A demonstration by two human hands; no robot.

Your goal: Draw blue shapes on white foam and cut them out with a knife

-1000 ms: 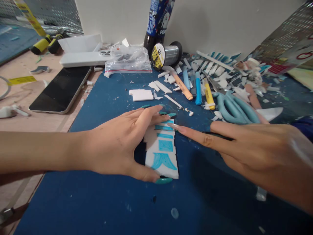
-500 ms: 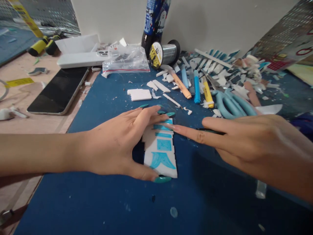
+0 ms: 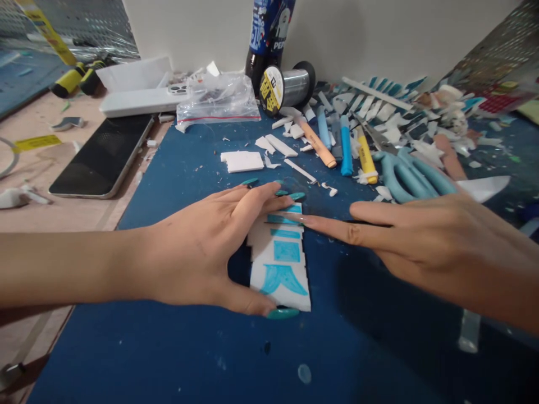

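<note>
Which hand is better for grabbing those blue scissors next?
Probably the right hand: it's close beside the scissors, though pointing at the white piece. The left hand is farther away, spread across that piece.

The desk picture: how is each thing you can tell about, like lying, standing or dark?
White piece: flat, partly coloured blue
Left hand: spread over the white piece
Right hand: index finger stretched out; grip hidden
Phone: lying flat, screen dark
Bottle: standing, top out of view
Wire spool: on its side, wire wound on
Scissors: lying, partly hidden
Yellow marker: lying
</note>
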